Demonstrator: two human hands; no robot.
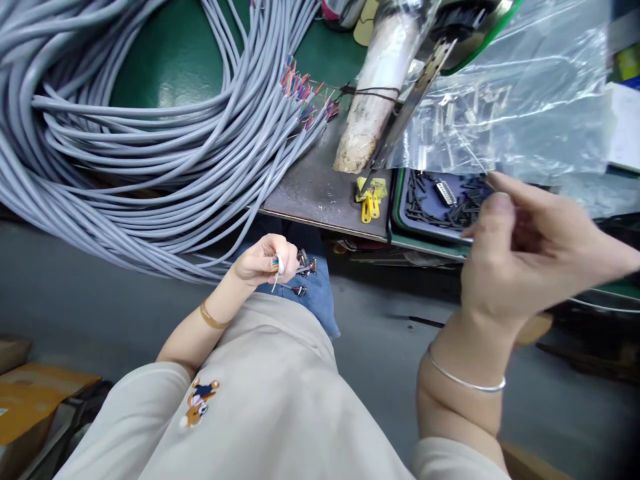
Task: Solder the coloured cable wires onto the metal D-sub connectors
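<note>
My left hand (273,259) is closed around the end of a grey cable in front of my lap. Coloured wire ends (275,262) and a pale strand stick out between its fingers. Just beyond that hand, several cable ends with metal connectors (304,263) lie over my jeans. Over the right side of the bench, my right hand (525,247) hovers with fingers loosely bent and apart, and I see nothing held in it. It is nearest a dark tray (400,217) of small black pieces (420,200), in which a metal multi-pin connector (444,192) also lies.
A large coil of grey cables (165,200) with stripped coloured ends covers the left of the bench. Yellow clips (371,200) lie at its edge (325,200). Behind them are a tied, white-wrapped roll (373,100) and a clear plastic bag (545,100). Cardboard boxes (40,393) stand lower left.
</note>
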